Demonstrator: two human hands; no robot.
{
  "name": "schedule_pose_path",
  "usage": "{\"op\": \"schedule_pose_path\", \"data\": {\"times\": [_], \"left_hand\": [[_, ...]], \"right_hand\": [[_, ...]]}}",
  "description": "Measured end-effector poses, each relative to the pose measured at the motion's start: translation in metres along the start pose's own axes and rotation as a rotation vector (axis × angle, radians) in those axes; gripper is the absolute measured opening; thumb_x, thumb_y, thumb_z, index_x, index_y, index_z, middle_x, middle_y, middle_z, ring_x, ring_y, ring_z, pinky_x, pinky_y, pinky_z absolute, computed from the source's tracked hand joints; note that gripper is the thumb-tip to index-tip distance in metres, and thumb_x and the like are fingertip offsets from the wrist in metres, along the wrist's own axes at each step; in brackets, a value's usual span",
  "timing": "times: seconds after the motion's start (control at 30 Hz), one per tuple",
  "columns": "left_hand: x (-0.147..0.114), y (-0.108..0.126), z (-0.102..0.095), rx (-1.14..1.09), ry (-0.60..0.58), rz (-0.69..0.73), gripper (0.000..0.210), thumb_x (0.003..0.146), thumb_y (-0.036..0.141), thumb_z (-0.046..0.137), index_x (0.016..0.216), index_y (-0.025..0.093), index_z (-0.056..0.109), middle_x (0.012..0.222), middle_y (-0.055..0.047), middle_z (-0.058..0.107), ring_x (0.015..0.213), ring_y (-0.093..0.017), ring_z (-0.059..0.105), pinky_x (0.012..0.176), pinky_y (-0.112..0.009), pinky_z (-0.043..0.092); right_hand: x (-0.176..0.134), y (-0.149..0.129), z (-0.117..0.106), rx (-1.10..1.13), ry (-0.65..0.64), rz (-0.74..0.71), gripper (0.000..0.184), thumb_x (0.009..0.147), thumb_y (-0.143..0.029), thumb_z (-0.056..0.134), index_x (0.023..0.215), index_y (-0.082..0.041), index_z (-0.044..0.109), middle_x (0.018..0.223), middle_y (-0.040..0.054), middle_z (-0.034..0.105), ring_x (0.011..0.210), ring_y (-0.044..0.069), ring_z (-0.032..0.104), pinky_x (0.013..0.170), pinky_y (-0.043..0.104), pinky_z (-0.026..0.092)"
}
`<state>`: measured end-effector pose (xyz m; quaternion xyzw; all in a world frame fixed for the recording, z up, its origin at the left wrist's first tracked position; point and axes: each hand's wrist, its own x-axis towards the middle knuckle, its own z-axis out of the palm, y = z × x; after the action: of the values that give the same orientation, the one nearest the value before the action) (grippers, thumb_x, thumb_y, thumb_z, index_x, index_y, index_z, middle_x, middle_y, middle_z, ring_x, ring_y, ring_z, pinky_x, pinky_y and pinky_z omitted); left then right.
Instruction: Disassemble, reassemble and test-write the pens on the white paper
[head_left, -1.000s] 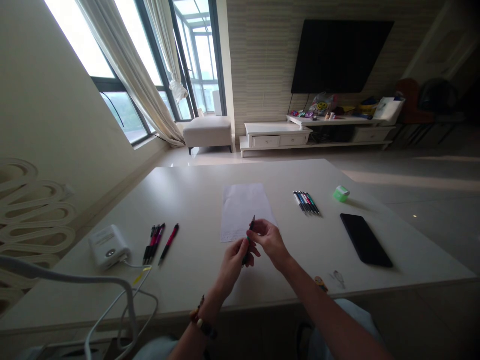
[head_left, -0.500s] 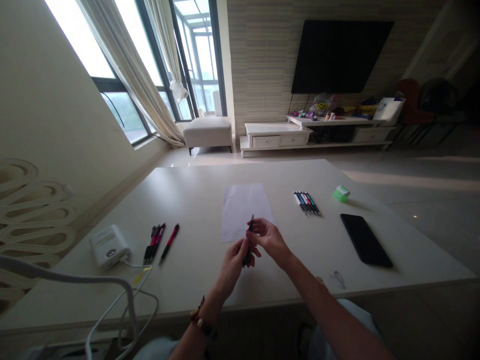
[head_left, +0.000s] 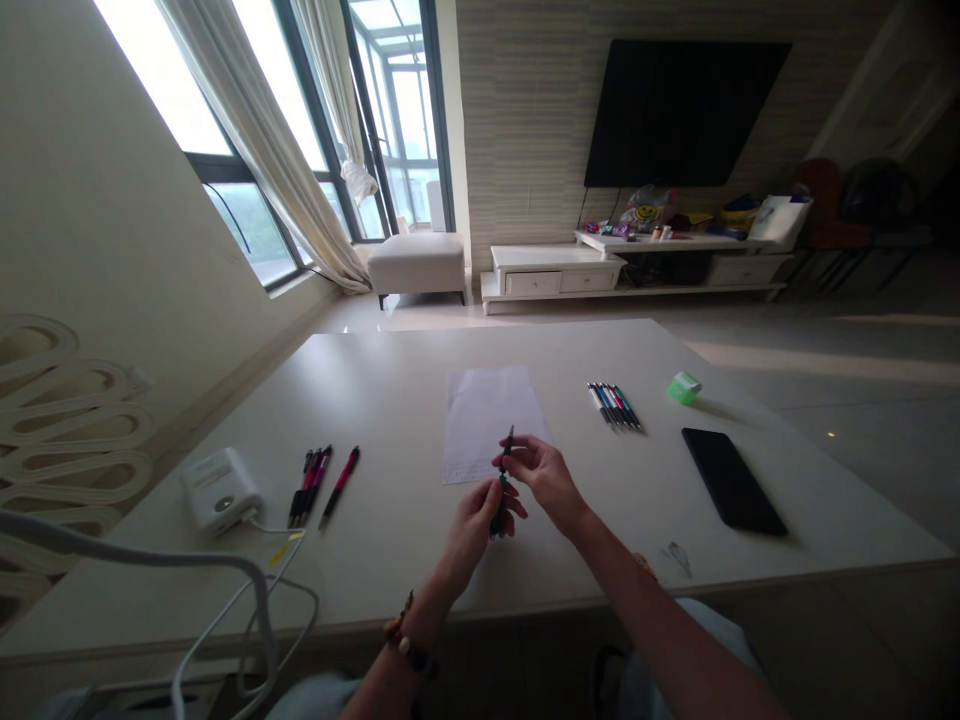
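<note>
Over the near edge of the paper, a dark pen (head_left: 509, 445) stands tilted, its pointed tip up. My left hand (head_left: 471, 520) is closed around the lower barrel, with the thumb along it. The fingertips of my right hand (head_left: 549, 480) pinch the upper part near the tip. A green section of the pen shows between the two hands; whether the halves are joined there I cannot tell. Beneath lies a white sheet of paper (head_left: 487, 410) with lines of handwriting near its lower edge, partly covered by my hands.
Several red, purple and black pens (head_left: 307, 488) and one red pen (head_left: 340, 488) lie left. Right are a row of pens (head_left: 615, 406), a green-and-white box (head_left: 684, 388), a black phone (head_left: 732, 482) and a small clear item (head_left: 677, 558). A white charger (head_left: 220, 490) with cables occupies the table's left.
The upper part of the pen has shifted slightly up and away from my left hand, and a green section now shows between my hands. Other things stay put.
</note>
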<state>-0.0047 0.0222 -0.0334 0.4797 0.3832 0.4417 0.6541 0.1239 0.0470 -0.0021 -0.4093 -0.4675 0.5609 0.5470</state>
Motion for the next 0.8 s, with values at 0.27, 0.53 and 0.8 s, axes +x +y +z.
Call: {"op": "schedule_pose_path", "data": {"times": [0.27, 0.53, 0.8], "left_hand": [[-0.002, -0.005, -0.001, 0.332, 0.084, 0.151, 0.036, 0.087, 0.047, 0.045, 0.083, 0.016, 0.062, 0.093, -0.011, 0.069, 0.087, -0.020, 0.061, 0.078, -0.032, 0.045], [0.001, -0.010, -0.001, 0.601, 0.204, 0.192, 0.030, 0.089, 0.043, 0.040, 0.081, 0.021, 0.059, 0.100, -0.007, 0.069, 0.093, -0.022, 0.060, 0.080, -0.031, 0.040], [0.027, -0.017, 0.001, 0.625, 0.290, 0.172, 0.027, 0.087, 0.043, 0.044, 0.085, 0.023, 0.062, 0.093, -0.008, 0.069, 0.089, -0.024, 0.060, 0.081, -0.033, 0.038]], "right_hand": [[0.008, -0.012, -0.017, 0.163, 0.146, -0.118, 0.033, 0.070, -0.033, 0.070, 0.099, -0.020, 0.061, 0.090, 0.0060, 0.070, 0.081, 0.017, 0.062, 0.073, 0.030, 0.045], [0.015, -0.020, -0.048, 0.173, 0.347, -0.039, 0.040, 0.062, -0.035, 0.075, 0.097, -0.019, 0.063, 0.089, 0.0066, 0.070, 0.078, 0.017, 0.062, 0.067, 0.028, 0.043], [0.016, -0.008, -0.065, -0.251, 0.321, 0.065, 0.036, 0.062, -0.033, 0.071, 0.092, -0.013, 0.065, 0.080, 0.0098, 0.071, 0.069, 0.020, 0.064, 0.057, 0.028, 0.045]]}}
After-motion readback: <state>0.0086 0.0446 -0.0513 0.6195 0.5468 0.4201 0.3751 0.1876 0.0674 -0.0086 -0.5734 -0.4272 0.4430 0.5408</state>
